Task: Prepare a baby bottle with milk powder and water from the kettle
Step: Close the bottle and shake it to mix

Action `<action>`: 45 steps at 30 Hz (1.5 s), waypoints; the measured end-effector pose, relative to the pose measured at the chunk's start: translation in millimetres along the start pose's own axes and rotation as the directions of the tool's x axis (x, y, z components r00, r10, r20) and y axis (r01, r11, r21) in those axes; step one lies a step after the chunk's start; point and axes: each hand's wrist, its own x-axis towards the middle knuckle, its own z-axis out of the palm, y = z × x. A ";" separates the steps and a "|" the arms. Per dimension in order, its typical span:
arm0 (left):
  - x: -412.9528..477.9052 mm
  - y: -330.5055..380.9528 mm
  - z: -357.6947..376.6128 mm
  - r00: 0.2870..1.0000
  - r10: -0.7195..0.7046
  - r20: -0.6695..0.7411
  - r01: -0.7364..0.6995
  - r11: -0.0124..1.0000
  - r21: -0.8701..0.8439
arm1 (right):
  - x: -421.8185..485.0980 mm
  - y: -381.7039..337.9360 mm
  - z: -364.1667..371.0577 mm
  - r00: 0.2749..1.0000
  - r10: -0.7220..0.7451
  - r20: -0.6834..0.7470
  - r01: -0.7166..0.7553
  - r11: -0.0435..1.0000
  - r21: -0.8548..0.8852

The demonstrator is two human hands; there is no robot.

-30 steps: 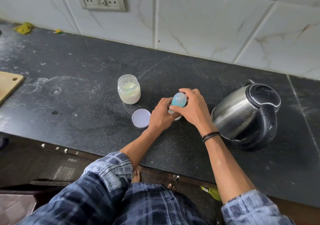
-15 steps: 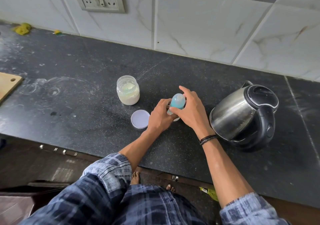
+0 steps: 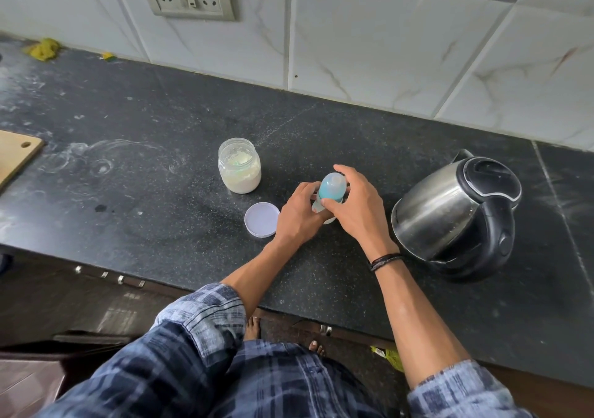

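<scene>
Upright blue-topped baby bottle (image 3: 332, 186) between open powder jar (image 3: 239, 170), left, and closed steel kettle (image 3: 445, 213), right.

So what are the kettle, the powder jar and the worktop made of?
Kettle: shiny steel body, judging by reflections; black lid and handle, probably plastic. Powder jar: clear glass or plastic, unclear which; powder shows through. Worktop: dark speckled stone, likely granite, dull sheen.

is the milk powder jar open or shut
Open. The jar has a bare mouth with powder visible inside, and a white lid lies flat on the counter nearby.
</scene>
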 end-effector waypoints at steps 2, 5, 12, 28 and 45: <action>-0.3 0.4 -0.3 1.000 0.000 0.000 0.000 1.000 0.002 | 0.0 -1.1 0.8 1.000 0.015 -0.011 -0.015 1.000 -0.007; -0.3 0.8 -1.3 1.000 0.005 -0.002 -0.005 1.000 0.016 | 0.6 -2.4 -0.4 0.999 0.035 -0.001 -0.035 0.999 -0.016; -0.6 2.3 -1.5 1.000 0.000 0.003 0.000 1.000 0.012 | -3.5 -3.4 -0.5 1.000 0.012 -0.020 -0.012 1.000 0.006; -1.4 3.7 -2.7 1.000 0.000 -0.001 0.000 1.000 0.021 | -5.5 -6.2 -2.8 0.998 0.060 0.006 -0.060 0.998 0.006; -0.4 2.0 -0.7 1.000 -0.007 0.002 0.007 1.000 0.014 | -5.6 -3.0 -5.6 1.000 0.016 0.002 -0.016 0.999 -0.034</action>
